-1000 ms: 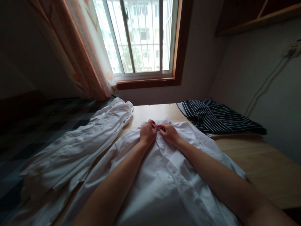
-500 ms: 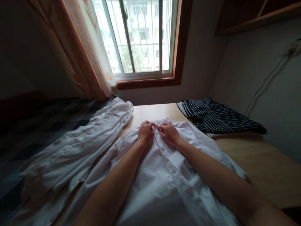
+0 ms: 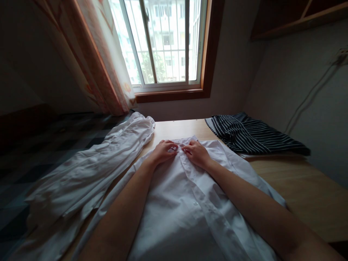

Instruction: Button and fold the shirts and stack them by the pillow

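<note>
white shirt [image 3: 168, 217] lies front up on the surface [image 3: 293, 188], collar [image 3: 191, 138] toward the window [image 3: 168, 47], placket [image 3: 202, 190] running back toward you, probably so both arms reach its top evenly. your left hand [image 3: 162, 152] and right hand [image 3: 197, 154] are at the collar end, either side of the placket; fingers bent, tips close together; cannot tell whether they pinch cloth. striped garment [image 3: 250, 134] and second white garment [image 3: 108, 156] sit off to the sides, presumably to be out of your way
</note>
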The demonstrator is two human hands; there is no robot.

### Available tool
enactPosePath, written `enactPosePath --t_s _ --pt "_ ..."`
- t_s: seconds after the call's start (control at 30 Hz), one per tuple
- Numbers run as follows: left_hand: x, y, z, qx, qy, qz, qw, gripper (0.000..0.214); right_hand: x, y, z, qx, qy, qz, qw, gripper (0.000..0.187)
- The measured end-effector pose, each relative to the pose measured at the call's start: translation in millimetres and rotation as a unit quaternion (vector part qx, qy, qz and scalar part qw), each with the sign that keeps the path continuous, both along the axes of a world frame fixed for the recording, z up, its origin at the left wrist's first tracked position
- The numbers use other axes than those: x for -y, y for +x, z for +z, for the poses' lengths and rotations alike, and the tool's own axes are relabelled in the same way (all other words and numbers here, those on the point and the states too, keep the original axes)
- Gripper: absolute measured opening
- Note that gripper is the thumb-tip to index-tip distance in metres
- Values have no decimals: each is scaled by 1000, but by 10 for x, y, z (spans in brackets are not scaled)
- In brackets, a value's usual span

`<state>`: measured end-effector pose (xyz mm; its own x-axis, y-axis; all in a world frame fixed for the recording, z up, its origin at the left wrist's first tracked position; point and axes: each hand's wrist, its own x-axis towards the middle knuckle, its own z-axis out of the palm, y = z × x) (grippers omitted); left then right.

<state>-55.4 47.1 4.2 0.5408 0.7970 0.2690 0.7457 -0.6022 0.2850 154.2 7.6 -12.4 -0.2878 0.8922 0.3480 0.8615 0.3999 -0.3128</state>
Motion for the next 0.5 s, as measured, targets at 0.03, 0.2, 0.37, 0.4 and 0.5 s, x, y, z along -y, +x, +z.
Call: enactPosePath --t_s 0.03,0.2,0.37,0.4,0.5 --pt "1 -2 9 -6 2 -2 1000 28 -2 0 -3 -1 1 0 1000 27" --pt "35 81 46 -73 73 11 995 21 -10 0 -21 -9 8 1 1000 26" --pt "126 217 94 -147 138 8 979 22 -16 0 -39 -11 15 0 1000 26" --pt "140 238 93 -153 148 13 977 23 -18 0 -43 -12 17 0 1000 26" --pt "152 285 62 -143 172 36 974 22 -26 -2 -53 -11 23 2 1000 25"
